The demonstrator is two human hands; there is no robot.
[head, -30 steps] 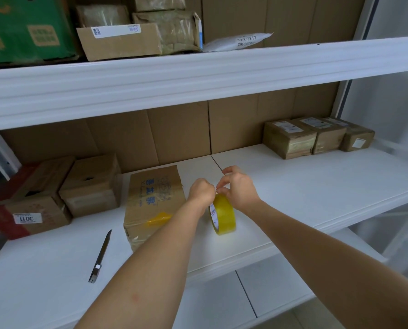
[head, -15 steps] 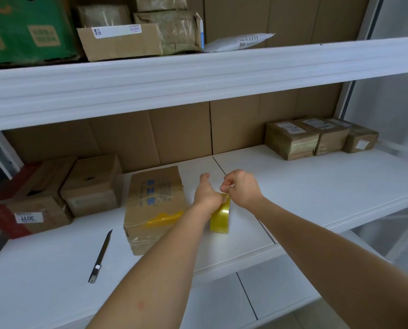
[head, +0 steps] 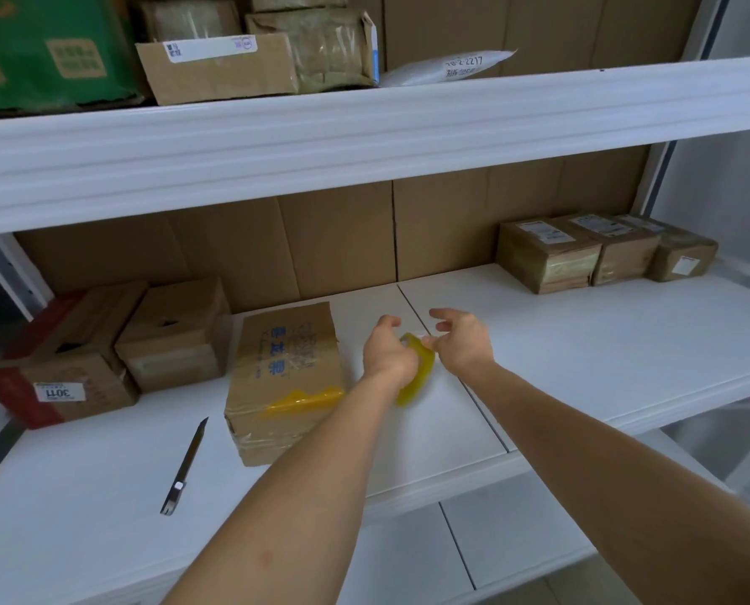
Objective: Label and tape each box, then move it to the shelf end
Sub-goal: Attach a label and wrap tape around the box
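One roll of yellow tape (head: 416, 373) stands on the white shelf (head: 582, 342), gripped by the left hand (head: 388, 349); the right hand (head: 462, 342) pinches its loose end; one half-taped box (head: 283, 377) just left; three sealed parcels (head: 600, 251) at the far right end, bare shelf between; one utility knife (head: 184, 467) near the front edge

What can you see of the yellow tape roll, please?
The yellow tape roll is a translucent ring of glossy plastic tape, standing on edge on the white shelf, right of the cardboard box. The left hand grips it; the right hand pinches at its upper edge. Its core is hidden.
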